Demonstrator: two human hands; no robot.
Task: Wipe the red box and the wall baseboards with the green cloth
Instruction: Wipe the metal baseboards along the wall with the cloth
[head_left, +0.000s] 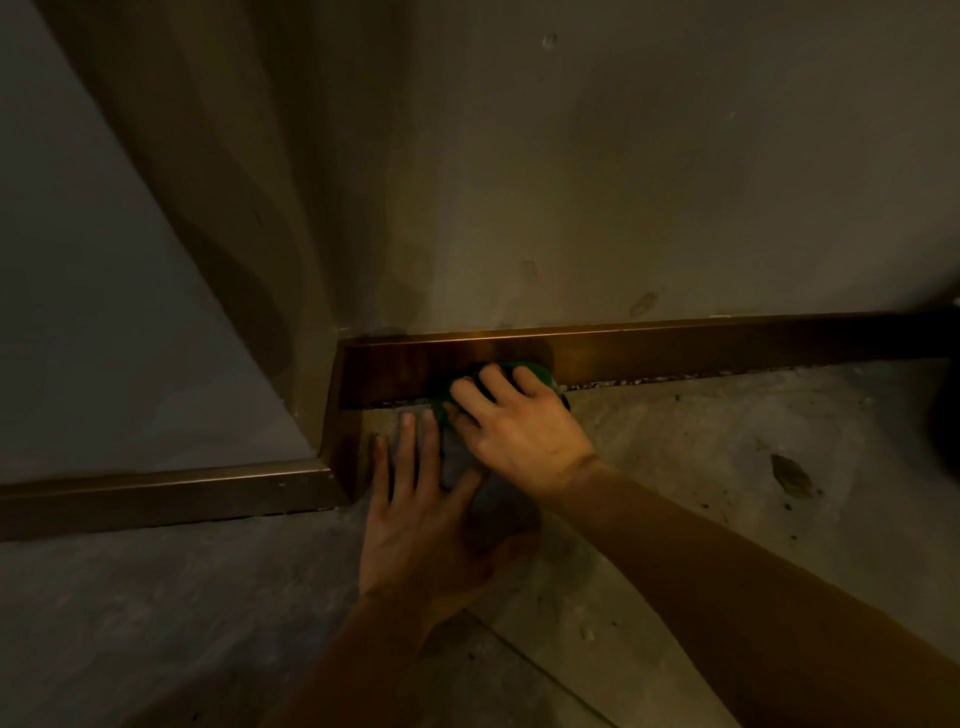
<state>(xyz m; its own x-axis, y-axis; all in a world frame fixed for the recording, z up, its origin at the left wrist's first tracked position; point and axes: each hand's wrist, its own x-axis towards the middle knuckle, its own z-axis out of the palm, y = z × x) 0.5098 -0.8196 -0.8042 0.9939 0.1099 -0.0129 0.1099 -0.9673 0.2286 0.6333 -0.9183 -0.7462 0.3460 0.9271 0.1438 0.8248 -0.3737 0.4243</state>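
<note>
A brown baseboard (675, 351) runs along the foot of the wall and turns round a corner (343, 415) to a second stretch at the lower left (156, 493). My right hand (519, 428) grips the bunched green cloth (540, 375) and presses it against the baseboard just right of the corner. Most of the cloth is hidden under my fingers. My left hand (421, 514) lies flat on the floor beside the corner, fingers straight, holding nothing. The red box is not in view.
The grey concrete floor (701, 467) shows stains and a dark blotch (792, 475) to the right. Grit lines the gap under the baseboard. A dark object (948, 415) sits at the right edge. The scene is dim.
</note>
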